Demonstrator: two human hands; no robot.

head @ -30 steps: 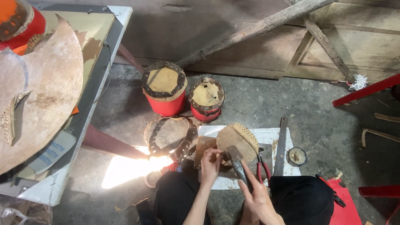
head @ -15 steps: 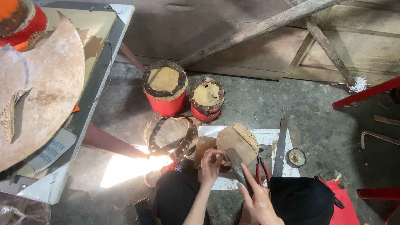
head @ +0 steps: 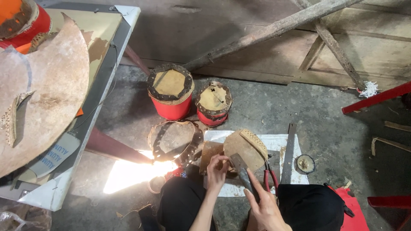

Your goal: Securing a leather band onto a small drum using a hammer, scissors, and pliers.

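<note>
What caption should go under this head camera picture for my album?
Seen from above, a left hand steadies a round hide piece while the right hand works a blade on it, beside red drums.

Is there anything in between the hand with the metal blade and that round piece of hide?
Nothing visible. The right hand holds the metal blade with its tip already on the round hide piece, and the left hand grips the hide's near edge.
</note>
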